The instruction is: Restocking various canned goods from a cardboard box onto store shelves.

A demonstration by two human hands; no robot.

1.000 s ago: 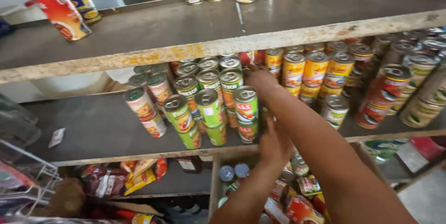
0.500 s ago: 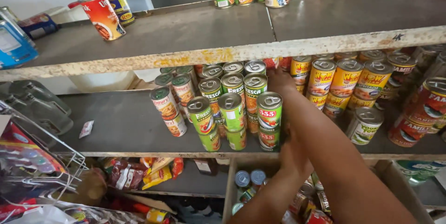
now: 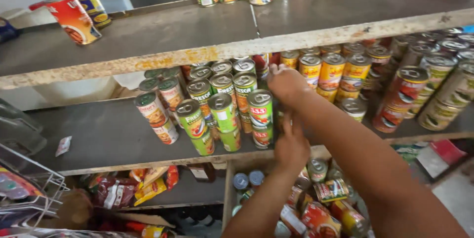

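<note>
On the middle shelf [image 3: 98, 139], both hands reach among stacked green cans [image 3: 224, 114]. The right hand [image 3: 288, 86] is curled behind the top row beside a green can with a red label [image 3: 260, 109]; whether it grips anything cannot be told. The left hand [image 3: 292, 145], fingers together, presses the lower cans. Yellow cans [image 3: 332, 70] stand just right.

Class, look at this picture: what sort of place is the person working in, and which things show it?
Probably a small grocery shop or storeroom: worn metal shelves carry stacked tins, with snack packets below.
</note>
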